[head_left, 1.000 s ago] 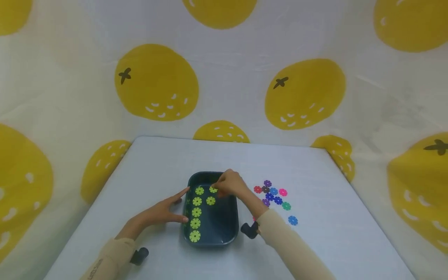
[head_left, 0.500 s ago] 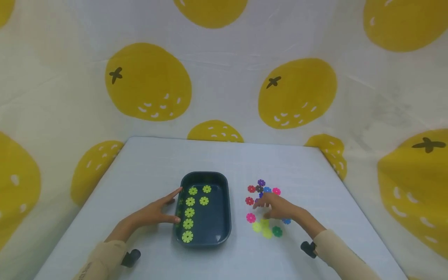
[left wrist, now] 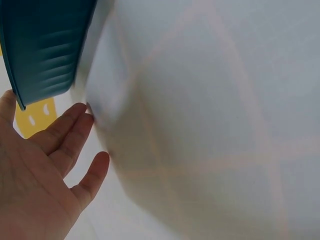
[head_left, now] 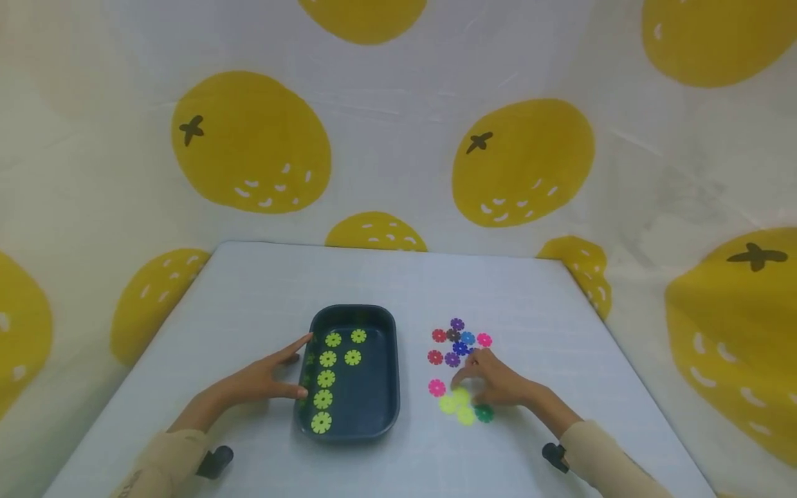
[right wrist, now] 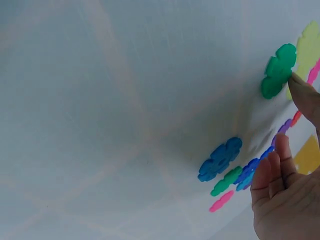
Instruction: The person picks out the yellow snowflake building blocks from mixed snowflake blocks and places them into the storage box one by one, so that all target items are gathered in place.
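A dark teal tray (head_left: 373, 404) stands mid-table. Inside it, notched yellow-green plastic discs (head_left: 321, 422) form a column along the left side, with a shorter column of two beside it. My left hand (head_left: 261, 379) has its fingers spread at the tray's left rim, thumb and index finger reaching the edge. Over a cluster of loose yellow-green discs (head_left: 465, 416) is my right hand (head_left: 501, 384), its index finger and thumb apart around them. In the right wrist view, the thumb tip overlaps a green disc (right wrist: 279, 72); the index finger is mostly hidden.
Beyond my right hand lie more loose discs: purple (head_left: 457, 324), red (head_left: 435, 357), light blue (head_left: 468, 338) and pink (head_left: 484, 339). Another pink disc (head_left: 437, 388) lies left of the yellow-green cluster. Behind the white table hangs a fruit-print cloth (head_left: 398, 138).
My right hand has left the tray, where a yellow-green disc now lies under its former place, and moved right, then slightly down, to the loose yellow-green discs. My left hand stays at the rim.
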A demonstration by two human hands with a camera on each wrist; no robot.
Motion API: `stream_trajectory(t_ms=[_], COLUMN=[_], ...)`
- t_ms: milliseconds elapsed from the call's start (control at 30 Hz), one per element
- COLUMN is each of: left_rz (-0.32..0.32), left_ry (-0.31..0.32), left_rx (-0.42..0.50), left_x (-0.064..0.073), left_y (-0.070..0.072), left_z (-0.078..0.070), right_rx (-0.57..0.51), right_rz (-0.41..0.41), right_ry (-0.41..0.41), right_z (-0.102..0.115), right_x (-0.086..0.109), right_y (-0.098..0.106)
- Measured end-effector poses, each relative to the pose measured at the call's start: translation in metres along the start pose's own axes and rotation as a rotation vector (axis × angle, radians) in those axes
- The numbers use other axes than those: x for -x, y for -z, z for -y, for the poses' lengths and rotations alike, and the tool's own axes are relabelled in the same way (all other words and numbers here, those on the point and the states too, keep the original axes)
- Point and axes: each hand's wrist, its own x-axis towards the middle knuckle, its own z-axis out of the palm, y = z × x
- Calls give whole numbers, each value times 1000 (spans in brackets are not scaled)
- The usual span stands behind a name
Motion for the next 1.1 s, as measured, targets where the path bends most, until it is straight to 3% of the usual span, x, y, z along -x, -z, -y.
stream_trajectory(t_ms=[400, 733, 967, 1100], left_rz=[-9, -4, -6, -8], left_ry=[5, -25, -28, -23], left_rx=[-9, 4, 3, -3], left_x=[3, 1, 0, 0], left_y=[1, 1, 0, 0], left_z=[0, 1, 2, 2], right_rx=[7, -66, -157, -153], right_rz=[14, -1, 2, -8], right_ry=[-31, -84, -172, -162], right_z=[0, 3, 12, 11], right_x=[-5, -1, 1, 4], right_y=[0, -3, -10, -12])
